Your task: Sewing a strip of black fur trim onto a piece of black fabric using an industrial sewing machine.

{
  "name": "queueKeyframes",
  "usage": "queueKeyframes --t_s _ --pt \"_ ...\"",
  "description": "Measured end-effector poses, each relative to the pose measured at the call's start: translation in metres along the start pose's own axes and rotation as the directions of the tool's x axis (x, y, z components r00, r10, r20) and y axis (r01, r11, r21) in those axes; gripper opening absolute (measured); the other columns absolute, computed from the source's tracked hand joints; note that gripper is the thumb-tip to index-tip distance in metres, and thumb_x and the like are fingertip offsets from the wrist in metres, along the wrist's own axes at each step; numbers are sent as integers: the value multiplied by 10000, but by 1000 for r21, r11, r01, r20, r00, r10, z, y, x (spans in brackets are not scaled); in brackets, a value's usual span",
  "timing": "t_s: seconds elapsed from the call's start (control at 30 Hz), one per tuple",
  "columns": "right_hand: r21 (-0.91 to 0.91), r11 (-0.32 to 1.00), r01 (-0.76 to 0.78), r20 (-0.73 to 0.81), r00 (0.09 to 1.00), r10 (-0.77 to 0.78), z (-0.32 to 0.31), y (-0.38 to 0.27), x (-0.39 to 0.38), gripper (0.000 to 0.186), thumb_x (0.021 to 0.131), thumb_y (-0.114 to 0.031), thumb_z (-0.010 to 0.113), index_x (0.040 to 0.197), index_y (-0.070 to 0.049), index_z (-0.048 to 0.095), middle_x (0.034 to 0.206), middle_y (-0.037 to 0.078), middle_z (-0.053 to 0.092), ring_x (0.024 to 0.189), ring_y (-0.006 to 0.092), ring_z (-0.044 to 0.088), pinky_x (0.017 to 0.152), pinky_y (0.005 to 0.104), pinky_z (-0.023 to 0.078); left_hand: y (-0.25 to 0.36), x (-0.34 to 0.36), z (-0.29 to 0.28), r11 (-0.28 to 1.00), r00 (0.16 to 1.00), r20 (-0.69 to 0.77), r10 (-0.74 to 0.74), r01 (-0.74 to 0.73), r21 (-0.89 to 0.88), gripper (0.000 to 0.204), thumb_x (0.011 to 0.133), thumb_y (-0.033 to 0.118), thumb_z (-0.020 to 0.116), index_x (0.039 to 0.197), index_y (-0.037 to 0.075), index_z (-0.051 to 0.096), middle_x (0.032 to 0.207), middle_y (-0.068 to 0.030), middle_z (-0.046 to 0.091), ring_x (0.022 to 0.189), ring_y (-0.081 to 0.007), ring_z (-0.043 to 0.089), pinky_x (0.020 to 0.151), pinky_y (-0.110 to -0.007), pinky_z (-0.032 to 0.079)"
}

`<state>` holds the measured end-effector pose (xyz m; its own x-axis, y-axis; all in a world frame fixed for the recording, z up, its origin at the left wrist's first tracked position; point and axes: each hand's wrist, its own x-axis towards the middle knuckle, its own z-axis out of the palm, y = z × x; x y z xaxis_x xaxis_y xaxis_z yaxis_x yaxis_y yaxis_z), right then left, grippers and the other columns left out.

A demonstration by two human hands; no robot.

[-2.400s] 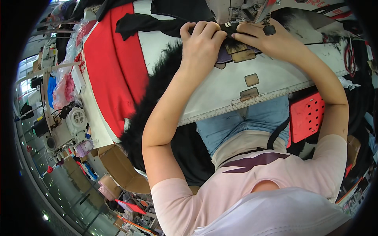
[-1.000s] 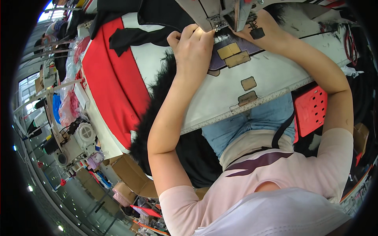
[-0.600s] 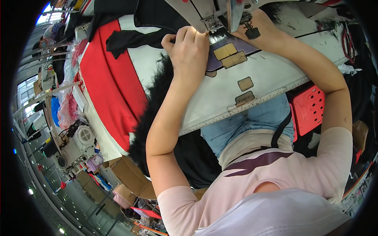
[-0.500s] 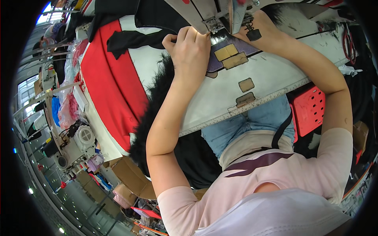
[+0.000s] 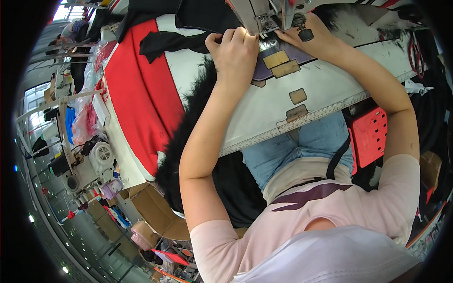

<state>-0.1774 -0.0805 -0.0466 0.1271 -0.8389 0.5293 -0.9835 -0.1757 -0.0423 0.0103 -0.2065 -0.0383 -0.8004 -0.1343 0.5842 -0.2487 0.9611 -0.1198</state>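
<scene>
Sewing machine [image 5: 264, 14]: grey head at the far edge of the white table [image 5: 264, 118]; landmark for all entries below.
Left hand [image 5: 234, 53]: just left of the sewing machine's needle area, fingers curled, knuckles up, pressing down on the dark purple fabric piece [image 5: 264, 68]; whether it pinches the cloth cannot be told.
Right hand [image 5: 315, 41]: just right of the sewing machine, palm down, flat on the same fabric, fingertips toward the needle.
Dark purple fabric piece: lies under the sewing machine's foot, between both hands, with two tan patches [image 5: 280, 63] on it.
Loose tan patches [image 5: 298, 104]: two, on the table nearer the person than the sewing machine.
Black fur trim [image 5: 188, 141]: hangs over the table's near edge, left of the sewing machine.
Red cloth [image 5: 141, 94]: spread well left of the sewing machine.
Cardboard boxes [image 5: 155, 214]: on the floor, far left-below the sewing machine; contents unclear.
Red plastic stool [image 5: 370, 139]: below the table, right of the sewing machine.
</scene>
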Motion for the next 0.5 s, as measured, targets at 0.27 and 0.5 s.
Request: queueKeyframes --t_s 0.27,0.5 --pt "262 947 -186 145 978 152 -18 10 -3 279 797 -185 739 623 -18 598 592 150 538 582 337 550 567 409 443 -8 -5 -18 978 999 16 34 -30 -209 175 741 190 756 888 167 664 898 51 592 928 -151 568 907 -431 322" --pt "-23 997 69 251 966 -61 -43 15 -19 309 744 -192 718 1022 -65 672 1026 76 630 973 295 579 864 404 468 12 -6 -15 968 998 35 58 -48 -248 190 746 153 741 926 134 683 958 22 600 987 -160 559 938 -427 319"
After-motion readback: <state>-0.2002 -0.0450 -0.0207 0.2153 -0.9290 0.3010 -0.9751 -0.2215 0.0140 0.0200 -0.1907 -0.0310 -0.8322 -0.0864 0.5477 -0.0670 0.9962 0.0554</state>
